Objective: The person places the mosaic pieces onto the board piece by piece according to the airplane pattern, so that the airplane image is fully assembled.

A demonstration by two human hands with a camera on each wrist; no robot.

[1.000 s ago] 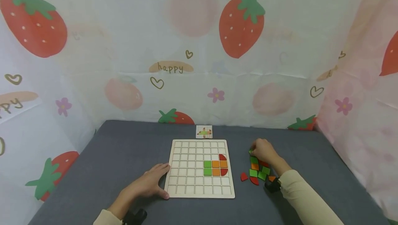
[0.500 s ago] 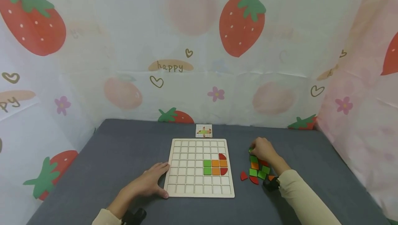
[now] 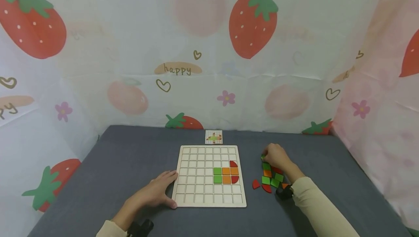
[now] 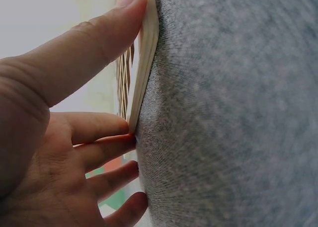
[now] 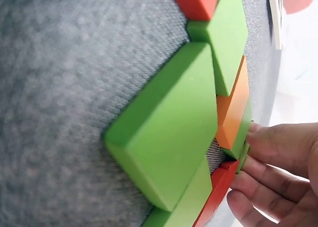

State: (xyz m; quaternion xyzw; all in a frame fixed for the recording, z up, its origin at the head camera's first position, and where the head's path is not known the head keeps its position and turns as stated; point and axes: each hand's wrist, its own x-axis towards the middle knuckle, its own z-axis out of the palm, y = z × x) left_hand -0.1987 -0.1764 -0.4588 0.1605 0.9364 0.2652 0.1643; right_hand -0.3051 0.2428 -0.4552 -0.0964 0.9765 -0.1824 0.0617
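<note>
My left hand (image 3: 159, 189) rests against the left edge of a pale wooden grid board (image 3: 193, 197), its thumb on the near corner and its fingers extended. In the left wrist view, the thumb (image 4: 94, 43) lies on the board's rim (image 4: 144, 63). Toward the board's right side sit green squares (image 3: 217, 175), orange squares (image 3: 226, 175) and red rounded pieces (image 3: 233, 164). My right hand (image 3: 277, 156) is at the far end of the loose tiles, pinching a green tile (image 3: 263, 156) between thumb and fingers. The right wrist view shows this green tile (image 5: 243, 158) mostly covered by the fingers.
Loose green (image 3: 266, 180), orange (image 3: 267, 173) and red tiles (image 3: 266, 188) lie clustered right of the board. One red piece (image 3: 256, 184) lies apart, nearer the board. A small pattern card (image 3: 214, 137) sits behind the board on the grey tabletop (image 3: 144, 146). Strawberry-print cloth (image 3: 183, 29) surrounds the table.
The head view has shifted slightly. Both hands stay in place, and the tiles on the board are the same.
</note>
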